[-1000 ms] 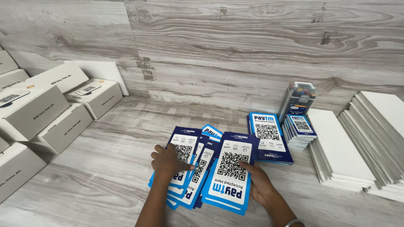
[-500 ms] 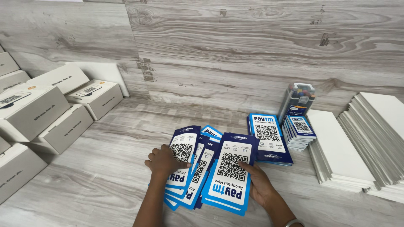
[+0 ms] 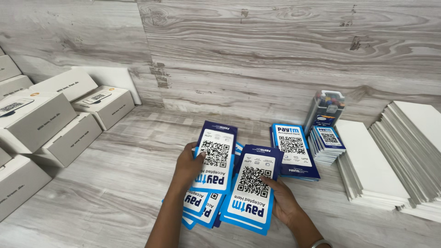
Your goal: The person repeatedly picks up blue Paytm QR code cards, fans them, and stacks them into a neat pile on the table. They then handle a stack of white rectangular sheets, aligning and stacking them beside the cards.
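Left hand (image 3: 187,166) grips one blue-and-white card (image 3: 215,156) by its left edge, thumb on the face, fingers curled behind. The card is raised and tilted above a loose fan of like cards (image 3: 198,207) on the grey wood-grain floor (image 3: 119,183), its printed face up toward the camera.

Right hand (image 3: 285,202) lies flat, fingers together and stretched out, fingertips pressing the right edge of another card (image 3: 249,188) that tops the fan. That card sits just right of the lifted one, their long edges near or overlapping; cannot tell if they touch.

Beyond the right fingertips: a neat pile of the same cards (image 3: 294,150), flat and face up. Just to its right, a shorter stack of small cards (image 3: 327,144). Behind that stack, a clear plastic case (image 3: 325,110) leaning at the wall.

Far right of the right hand: two stacks of white boards (image 3: 372,172), side by side, the outer one stepped.

Well left of the left hand: several closed white boxes (image 3: 69,119), stacked and grouped near the wall, with a white panel (image 3: 115,78) leaning behind them.
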